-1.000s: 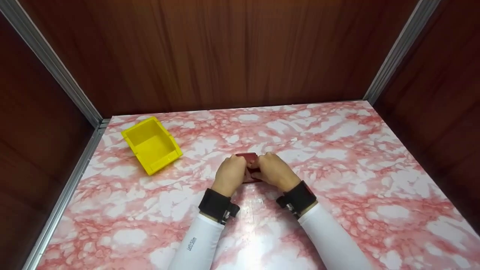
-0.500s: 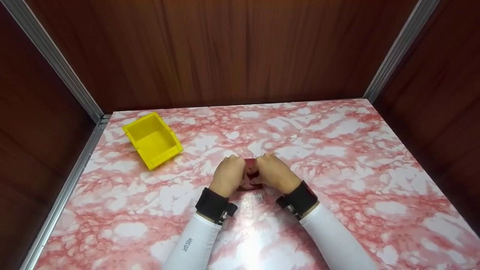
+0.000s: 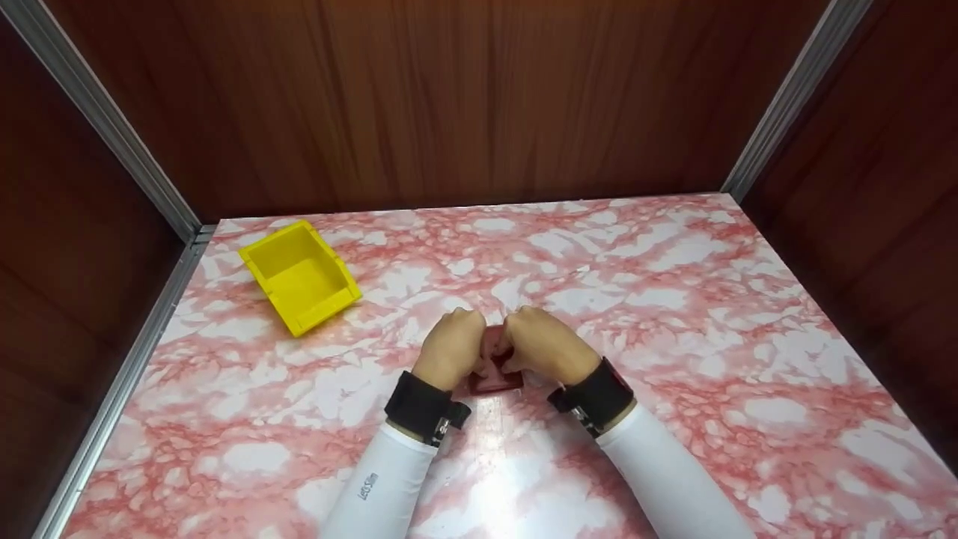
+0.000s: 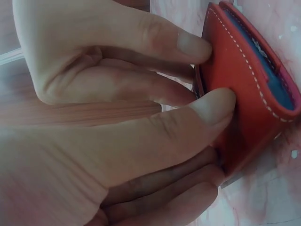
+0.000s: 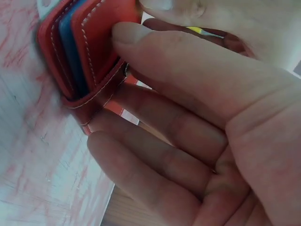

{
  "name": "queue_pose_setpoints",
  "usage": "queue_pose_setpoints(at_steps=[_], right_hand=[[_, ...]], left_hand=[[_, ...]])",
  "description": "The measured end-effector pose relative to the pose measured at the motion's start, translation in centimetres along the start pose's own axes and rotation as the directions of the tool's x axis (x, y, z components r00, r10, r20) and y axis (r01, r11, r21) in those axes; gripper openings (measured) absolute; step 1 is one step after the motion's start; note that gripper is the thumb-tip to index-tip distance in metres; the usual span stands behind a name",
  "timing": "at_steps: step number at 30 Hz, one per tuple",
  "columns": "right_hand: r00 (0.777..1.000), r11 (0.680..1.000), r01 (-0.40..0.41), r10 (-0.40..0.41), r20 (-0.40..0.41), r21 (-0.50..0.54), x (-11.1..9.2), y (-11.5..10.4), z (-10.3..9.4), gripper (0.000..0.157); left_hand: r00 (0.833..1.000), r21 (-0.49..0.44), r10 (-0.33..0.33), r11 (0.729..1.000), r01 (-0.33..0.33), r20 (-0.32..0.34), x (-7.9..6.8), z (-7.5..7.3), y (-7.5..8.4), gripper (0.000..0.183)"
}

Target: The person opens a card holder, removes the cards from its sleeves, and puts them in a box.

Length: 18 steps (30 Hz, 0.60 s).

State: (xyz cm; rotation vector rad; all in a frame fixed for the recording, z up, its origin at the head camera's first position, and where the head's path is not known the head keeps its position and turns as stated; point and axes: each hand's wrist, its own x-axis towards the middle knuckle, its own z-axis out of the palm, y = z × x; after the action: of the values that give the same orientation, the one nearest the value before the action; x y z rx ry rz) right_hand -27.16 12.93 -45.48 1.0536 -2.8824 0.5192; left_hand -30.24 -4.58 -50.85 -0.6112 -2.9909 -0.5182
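Between the two hands is a red wallet with pale stitching, near the middle of the table. In the left wrist view the wallet is tilted, with its stitched edge parted over a blue inside. My left hand grips its left side, the thumb pressed on the red face. My right hand pinches the opposite side, its thumb on the outer face and its fingers behind. In the right wrist view, layered edges and a blue layer show. The hands hide much of the wallet in the head view.
A yellow plastic bin stands at the table's back left. The red and white marbled table is bordered by dark wooden panels with grey metal posts at the corners.
The wallet has come closer to the person and its near edge shows more below the hands. Both hands keep hold of it. The head view has shifted slightly.
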Motion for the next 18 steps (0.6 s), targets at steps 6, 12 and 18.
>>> queue_pose_setpoints(at_steps=[6,12,18], right_hand=[[1.000,1.000,0.006,-0.006,0.004,-0.011,-0.2,0.0,0.2,0.014],[1.000,0.999,-0.003,0.002,0.024,0.035,0.1,1.0,0.5,0.010],[0.999,1.000,0.017,-0.018,0.027,0.019,0.4,1.1,0.1,0.009]], left_hand=[[1.000,-0.027,-0.010,1.000,0.011,0.029,0.1,0.6,-0.4,0.040],[0.994,-0.106,-0.026,0.994,0.037,0.107,0.5,1.4,-1.7,0.039],[0.986,-0.183,-0.051,0.980,0.081,0.161,-1.9,-3.7,1.2,0.029]])
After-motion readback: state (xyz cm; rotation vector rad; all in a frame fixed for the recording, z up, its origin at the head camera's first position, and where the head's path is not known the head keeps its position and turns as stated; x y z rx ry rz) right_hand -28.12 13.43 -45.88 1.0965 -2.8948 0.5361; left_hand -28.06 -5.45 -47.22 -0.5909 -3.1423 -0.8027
